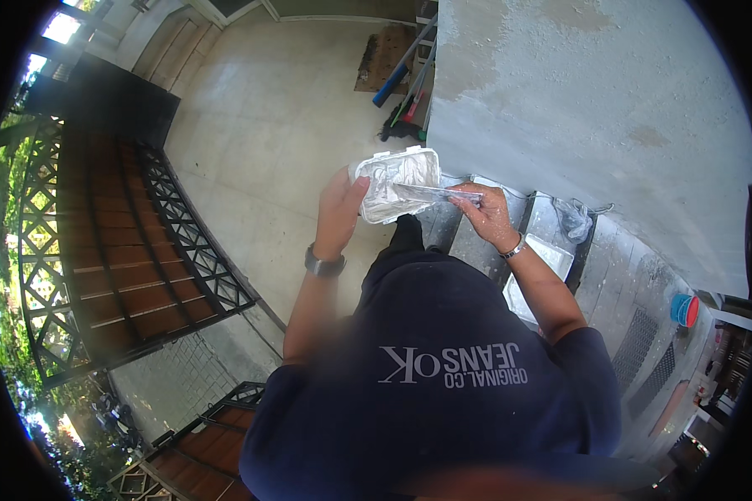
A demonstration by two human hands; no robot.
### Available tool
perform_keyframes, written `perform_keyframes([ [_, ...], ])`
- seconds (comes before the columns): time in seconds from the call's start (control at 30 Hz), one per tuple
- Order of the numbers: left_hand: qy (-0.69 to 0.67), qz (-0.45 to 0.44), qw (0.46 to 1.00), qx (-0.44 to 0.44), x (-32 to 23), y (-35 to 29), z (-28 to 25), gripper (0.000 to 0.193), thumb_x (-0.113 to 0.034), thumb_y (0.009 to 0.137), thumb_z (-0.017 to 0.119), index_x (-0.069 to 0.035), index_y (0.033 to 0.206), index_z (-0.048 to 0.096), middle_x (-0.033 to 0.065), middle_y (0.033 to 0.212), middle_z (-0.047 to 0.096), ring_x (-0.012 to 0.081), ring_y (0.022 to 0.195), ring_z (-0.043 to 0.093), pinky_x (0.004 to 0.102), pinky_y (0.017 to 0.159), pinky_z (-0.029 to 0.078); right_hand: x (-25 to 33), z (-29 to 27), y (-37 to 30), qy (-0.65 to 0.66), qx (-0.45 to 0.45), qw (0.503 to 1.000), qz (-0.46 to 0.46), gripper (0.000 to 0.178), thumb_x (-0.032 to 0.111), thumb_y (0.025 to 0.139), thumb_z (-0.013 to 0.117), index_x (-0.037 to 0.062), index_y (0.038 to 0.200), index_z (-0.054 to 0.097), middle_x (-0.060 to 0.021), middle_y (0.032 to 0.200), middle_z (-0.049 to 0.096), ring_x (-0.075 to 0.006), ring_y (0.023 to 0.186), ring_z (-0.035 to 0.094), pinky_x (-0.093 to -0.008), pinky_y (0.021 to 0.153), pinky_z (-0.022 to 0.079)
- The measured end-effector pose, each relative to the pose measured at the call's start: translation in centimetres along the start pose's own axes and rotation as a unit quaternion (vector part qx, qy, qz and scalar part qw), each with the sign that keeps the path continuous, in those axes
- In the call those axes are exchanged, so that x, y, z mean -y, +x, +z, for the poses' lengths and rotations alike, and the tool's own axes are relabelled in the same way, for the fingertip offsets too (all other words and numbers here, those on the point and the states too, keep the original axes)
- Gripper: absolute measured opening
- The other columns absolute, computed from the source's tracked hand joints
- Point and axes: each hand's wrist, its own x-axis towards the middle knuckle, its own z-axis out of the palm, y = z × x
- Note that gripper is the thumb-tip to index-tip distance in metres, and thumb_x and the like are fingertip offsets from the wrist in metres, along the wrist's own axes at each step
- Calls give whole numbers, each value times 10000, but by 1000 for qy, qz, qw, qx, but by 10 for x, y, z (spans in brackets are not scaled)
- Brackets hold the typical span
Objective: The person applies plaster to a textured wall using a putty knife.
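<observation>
My left hand (339, 210) is closed on the left side of a white plastic tub (434, 160), its thumb over the rim. The tub is tilted so that its inside shows, coated with white paste (390, 174). My right hand (486, 219), specked with white, grips a flat metal putty knife (430, 194) near its right end. The knife's blade reaches across the lower right part of the tub. Whether the blade touches the paste I cannot tell.
A patchy pale wall (560, 92) rises at the right, beside wooden steps (468, 230). On the steps are a clear plastic bag (571, 220) and a white tray-like container (550, 257). A blue and red bucket (684, 310) stands farther right. Brooms (405, 127) lean at the wall's corner; a slatted gate (125, 250) is left.
</observation>
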Motion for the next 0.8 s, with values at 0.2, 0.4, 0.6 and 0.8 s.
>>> perform_keyframes([
  [0.2, -6, -2, 1000, 28, 1, -2, -2, 351, -202, 994, 501, 40, 1247, 531, 54, 1070, 623, 89, 907, 575, 239, 776, 472, 27, -15, 25, -45, -81, 981, -172, 203, 1, 821, 668, 24, 1019, 711, -141, 962, 718, -261, 816, 680, -331, 706, 543],
  [0.4, -143, 63, 987, -37, 6, -12, 11, 396, -211, 1006, 474, 37, 1314, 467, 93, 1189, 586, 117, 1047, 568, 248, 855, 466, 27, 4, 20, -43, -67, 989, -124, 189, 9, 801, 690, 24, 986, 721, -131, 926, 719, -268, 807, 665, -337, 752, 510],
  [0.6, -166, 124, 978, -24, 13, -16, 8, 451, -201, 1013, 455, 54, 1375, 374, 122, 1290, 533, 169, 1142, 541, 299, 965, 433, 47, -1, 40, -93, -107, 972, -186, 176, 20, 807, 687, 28, 980, 720, -118, 922, 723, -240, 801, 665, -348, 784, 486],
  [0.8, -153, 163, 975, -1, 8, -9, 4, 563, -321, 1000, 518, 45, 1396, 354, 144, 1352, 500, 196, 1230, 506, 340, 1039, 404, 51, 12, 47, -67, -33, 975, -209, 228, 20, 806, 683, 58, 1031, 696, -99, 960, 727, -230, 834, 674, -361, 807, 471],
])
